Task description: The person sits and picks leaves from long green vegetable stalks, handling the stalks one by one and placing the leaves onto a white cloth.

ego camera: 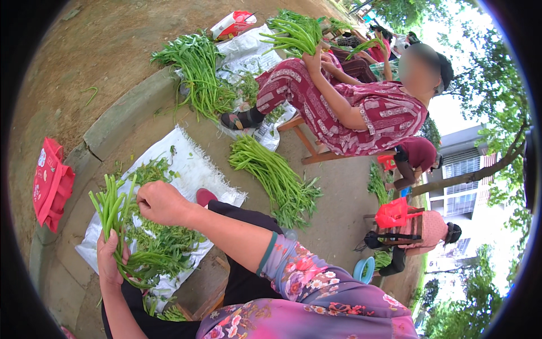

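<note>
My left hand [112, 256] grips a bunch of green vegetable stems [111, 207], with cut-looking ends up and leaves hanging below. Just beside the stems, my right hand [163, 204] is curled closed; nothing shows between its fingers. Under both hands a white woven sack [186, 156] lies flat on the ground, strewn with loose leaves and trimmings [163, 237]. A large pile of long stems [271, 178] rests on the pavement right of the sack. More stems [172, 314] lie low by my stool, partly hidden by my leg.
A concrete kerb [123, 106] curves past the sack, with a red bag [53, 184] beside it. A person [360, 110] sits close by, holding stems over another leafy pile [197, 72]. Farther off are more seated people, a red plastic bag [394, 212] and a blue basin [364, 270].
</note>
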The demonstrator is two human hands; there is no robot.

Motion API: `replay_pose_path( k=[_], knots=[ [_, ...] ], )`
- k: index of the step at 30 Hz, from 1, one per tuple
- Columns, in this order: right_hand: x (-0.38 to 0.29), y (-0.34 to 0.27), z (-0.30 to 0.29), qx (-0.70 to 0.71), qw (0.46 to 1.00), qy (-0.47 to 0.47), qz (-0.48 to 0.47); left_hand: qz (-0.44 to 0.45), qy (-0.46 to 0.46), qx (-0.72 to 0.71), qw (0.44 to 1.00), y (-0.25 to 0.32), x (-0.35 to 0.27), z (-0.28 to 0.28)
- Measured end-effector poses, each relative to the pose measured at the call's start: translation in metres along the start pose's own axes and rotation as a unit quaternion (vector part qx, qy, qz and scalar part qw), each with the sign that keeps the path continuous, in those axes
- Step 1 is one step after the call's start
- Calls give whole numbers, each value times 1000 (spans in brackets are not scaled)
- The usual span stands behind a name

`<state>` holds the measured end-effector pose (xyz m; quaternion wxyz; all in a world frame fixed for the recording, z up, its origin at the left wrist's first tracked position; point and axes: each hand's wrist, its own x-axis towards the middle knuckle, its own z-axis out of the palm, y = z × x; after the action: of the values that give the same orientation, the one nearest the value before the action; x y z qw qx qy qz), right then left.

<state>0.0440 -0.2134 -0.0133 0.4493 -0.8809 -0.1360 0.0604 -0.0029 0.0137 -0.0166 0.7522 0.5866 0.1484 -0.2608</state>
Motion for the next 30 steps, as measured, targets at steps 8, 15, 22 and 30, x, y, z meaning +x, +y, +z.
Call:
replay_pose_path(
  k=[8, 15, 22, 30],
  knots=[
    [3, -8, 2, 51, 994, 91, 29, 13, 12, -11, 1000, -1, 0, 5],
    [5, -12, 5, 126, 977, 140, 103, 18, 16, 18, 1000, 1, -4, 12],
    [10, -11, 1, 186, 959, 155, 145, -5, -1, -5, 1000, 10, -6, 13],
    [13, -2, -14, 471, 840, 139, 232, -8, -39, -87, 995, 10, -7, 4]
  ],
)
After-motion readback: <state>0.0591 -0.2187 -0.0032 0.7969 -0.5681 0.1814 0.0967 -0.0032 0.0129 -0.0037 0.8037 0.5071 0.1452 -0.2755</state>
